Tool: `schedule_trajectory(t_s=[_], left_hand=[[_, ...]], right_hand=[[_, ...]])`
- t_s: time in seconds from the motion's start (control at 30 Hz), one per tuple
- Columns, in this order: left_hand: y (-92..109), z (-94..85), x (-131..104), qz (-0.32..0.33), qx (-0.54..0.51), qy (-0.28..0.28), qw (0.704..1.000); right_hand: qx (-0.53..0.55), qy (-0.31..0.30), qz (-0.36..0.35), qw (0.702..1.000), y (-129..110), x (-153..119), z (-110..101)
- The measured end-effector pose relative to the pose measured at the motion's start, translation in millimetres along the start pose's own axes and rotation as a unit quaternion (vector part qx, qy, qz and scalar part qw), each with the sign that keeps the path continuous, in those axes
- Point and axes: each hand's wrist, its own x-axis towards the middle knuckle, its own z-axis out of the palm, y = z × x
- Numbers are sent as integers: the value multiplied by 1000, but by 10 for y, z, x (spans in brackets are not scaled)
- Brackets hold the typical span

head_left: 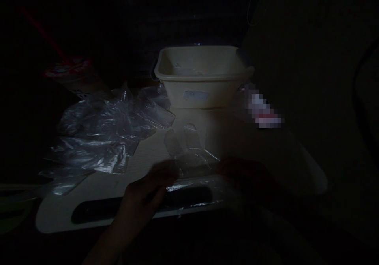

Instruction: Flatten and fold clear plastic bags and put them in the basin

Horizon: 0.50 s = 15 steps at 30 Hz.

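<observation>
A thin, clear plastic glove [192, 154] lies spread over the white tabletop, its finger-like lobes pointing away from me. My left hand [146, 188] is closed on its near left edge, thumb below and fingers above. Deep shadow covers my right hand [241, 170], which appears to pinch the right side of the same plastic. Between the hands, the near part of the film hangs shiny over the table's dark slot [189, 196]. To the left sits a crumpled heap of clear plastic [103, 127], several layers deep.
At the back of the small white table [142, 154] stands a cream basin [201, 93] with a pale label. Behind the heap leans a drink cup [77, 73] with a red straw. A blurred white and red item [263, 111] lies right of the basin.
</observation>
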Motion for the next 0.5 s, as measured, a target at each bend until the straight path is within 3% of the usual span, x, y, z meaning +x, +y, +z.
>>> schedule_trajectory(t_s=[0.33,0.5], left_hand=[[8,-12,27,-60,-44,-29,997],[9,6,31,-64,-54,-11,996]], right_hand=[[-8,14,28,999,-42,-2,-15],[-24,45,65,997,-23,-37,-20]])
